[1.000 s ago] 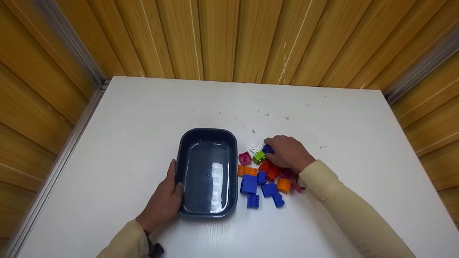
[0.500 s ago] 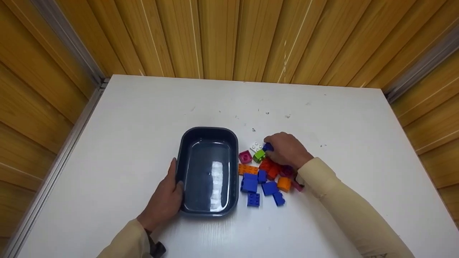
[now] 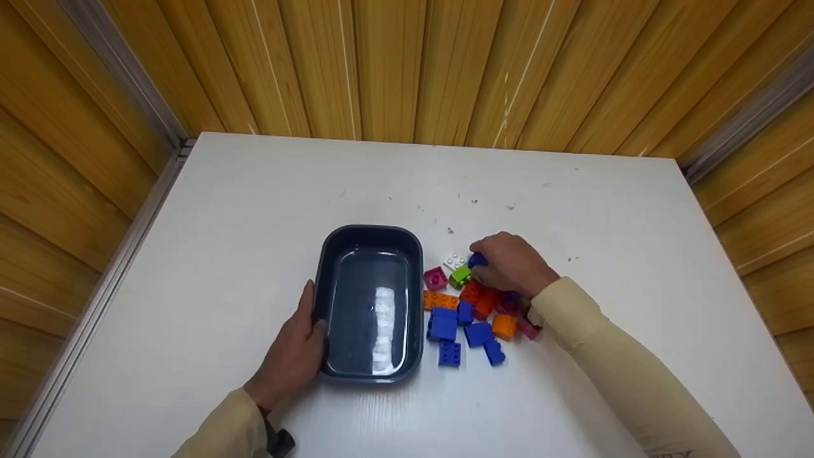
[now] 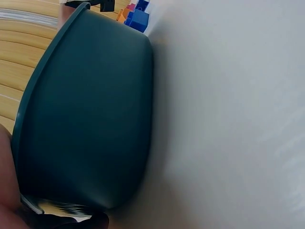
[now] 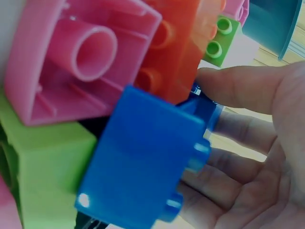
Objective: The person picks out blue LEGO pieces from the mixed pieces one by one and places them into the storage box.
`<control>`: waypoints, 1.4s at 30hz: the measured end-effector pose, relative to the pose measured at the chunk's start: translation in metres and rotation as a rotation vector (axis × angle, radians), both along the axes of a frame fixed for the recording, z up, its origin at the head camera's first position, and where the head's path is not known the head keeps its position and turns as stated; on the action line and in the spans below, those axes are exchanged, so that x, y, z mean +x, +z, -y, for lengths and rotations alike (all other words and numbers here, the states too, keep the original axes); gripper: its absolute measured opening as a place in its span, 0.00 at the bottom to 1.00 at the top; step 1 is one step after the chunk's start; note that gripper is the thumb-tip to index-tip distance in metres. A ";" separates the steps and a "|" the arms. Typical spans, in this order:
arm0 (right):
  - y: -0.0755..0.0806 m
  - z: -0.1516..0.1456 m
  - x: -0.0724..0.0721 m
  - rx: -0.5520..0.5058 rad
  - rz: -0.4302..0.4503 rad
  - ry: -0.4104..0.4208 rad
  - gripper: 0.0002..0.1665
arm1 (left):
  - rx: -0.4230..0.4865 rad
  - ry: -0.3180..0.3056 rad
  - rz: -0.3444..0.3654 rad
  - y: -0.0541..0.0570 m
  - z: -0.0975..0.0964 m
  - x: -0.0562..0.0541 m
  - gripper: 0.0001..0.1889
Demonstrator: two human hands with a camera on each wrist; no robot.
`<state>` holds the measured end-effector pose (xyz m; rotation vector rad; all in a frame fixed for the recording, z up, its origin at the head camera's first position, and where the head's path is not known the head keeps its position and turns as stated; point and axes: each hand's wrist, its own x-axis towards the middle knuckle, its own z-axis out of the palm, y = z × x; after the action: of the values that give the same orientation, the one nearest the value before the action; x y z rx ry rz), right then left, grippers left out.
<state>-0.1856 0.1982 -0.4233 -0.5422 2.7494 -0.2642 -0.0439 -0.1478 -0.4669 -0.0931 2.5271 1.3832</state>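
Note:
My left hand (image 3: 289, 356) grips the left side of a dark blue plastic tub (image 3: 418, 343), thumb at the rim and fingers along the outside. Nothing lies inside the tub. At the far end of a brick pile, my right hand (image 3: 514, 262) pinches a blue toy brick (image 3: 477, 260) between thumb and fingers. That brick (image 5: 204, 109) shows between thumb and index in the right wrist view, partly hidden. Beside it lie a white brick (image 3: 454, 260) and a lime green brick (image 3: 460, 277). Red bricks (image 3: 478, 299) sit just below the hand.
Several blue bricks (image 3: 442, 324) lie along the tub's right side, with an orange brick (image 3: 440, 300) and a pink brick (image 3: 435, 278). Under the right wrist are another pink brick (image 5: 28, 86) and a light green brick (image 5: 52, 167). Wood-patterned walls (image 3: 388, 70) border the white table (image 3: 267, 191).
My right hand has shifted very slightly upward in the head view with the blue brick in its fingers. The left hand and the tub keep their places.

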 end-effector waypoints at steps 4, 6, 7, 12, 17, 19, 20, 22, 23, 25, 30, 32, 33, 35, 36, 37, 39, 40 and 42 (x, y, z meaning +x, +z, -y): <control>0.003 -0.002 -0.001 -0.005 -0.005 0.014 0.26 | -0.003 0.007 0.005 0.001 -0.001 0.000 0.37; 0.005 -0.003 -0.002 -0.007 -0.002 0.017 0.26 | 0.002 0.009 0.005 0.000 -0.001 0.001 0.36; 0.006 -0.003 -0.002 -0.007 0.000 0.016 0.26 | 0.004 0.009 0.003 0.000 -0.001 0.001 0.36; 0.011 -0.003 -0.003 0.010 -0.010 0.019 0.27 | 0.018 0.008 -0.005 0.000 0.000 0.001 0.36; 0.018 -0.003 -0.004 0.021 -0.021 0.011 0.28 | 0.030 0.011 0.001 -0.001 0.001 0.001 0.36; 0.021 -0.003 -0.004 0.023 -0.022 0.006 0.28 | 0.035 0.012 0.001 -0.001 0.001 0.001 0.36; 0.022 -0.003 -0.004 0.024 -0.019 0.002 0.28 | 0.038 0.012 -0.001 -0.002 0.001 0.001 0.36; 0.024 -0.003 -0.003 0.028 -0.014 -0.003 0.28 | 0.041 0.013 -0.004 -0.002 0.001 0.001 0.36; 0.025 -0.003 -0.003 0.031 -0.010 -0.006 0.28 | 0.042 0.012 -0.007 -0.002 0.001 0.001 0.36; 0.027 -0.003 -0.003 0.035 -0.005 -0.008 0.28 | 0.047 0.011 -0.010 -0.002 0.001 0.001 0.36; 0.032 -0.003 -0.003 0.029 -0.009 -0.016 0.29 | 0.064 0.010 -0.011 -0.002 0.000 0.000 0.36; 0.033 -0.003 -0.003 0.028 -0.014 -0.013 0.28 | 0.061 0.011 -0.011 -0.002 0.000 0.000 0.36; 0.034 -0.003 -0.003 0.027 -0.018 -0.011 0.28 | 0.057 0.013 -0.012 -0.002 0.000 0.000 0.36; 0.035 -0.002 -0.002 0.026 -0.022 -0.007 0.28 | 0.053 0.016 -0.016 -0.003 0.000 0.000 0.36; 0.035 -0.002 -0.002 0.025 -0.022 -0.005 0.28 | 0.050 0.015 -0.018 -0.003 0.000 0.000 0.36; 0.035 -0.002 -0.002 0.024 -0.023 -0.004 0.28 | 0.047 0.015 -0.019 -0.004 0.000 0.000 0.36; 0.036 -0.002 -0.002 0.023 -0.021 -0.008 0.27 | 0.050 0.013 -0.020 -0.005 0.000 0.000 0.36; 0.036 -0.002 -0.002 0.023 -0.020 -0.010 0.28 | 0.052 0.011 -0.021 -0.005 -0.001 0.000 0.36; 0.036 -0.002 -0.002 0.020 -0.019 -0.014 0.28 | 0.052 0.009 -0.020 -0.005 -0.001 0.000 0.36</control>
<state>-0.1872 0.2002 -0.3872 -0.5238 2.7722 -0.2360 -0.0442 -0.1471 -0.4722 -0.0817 2.5087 1.4591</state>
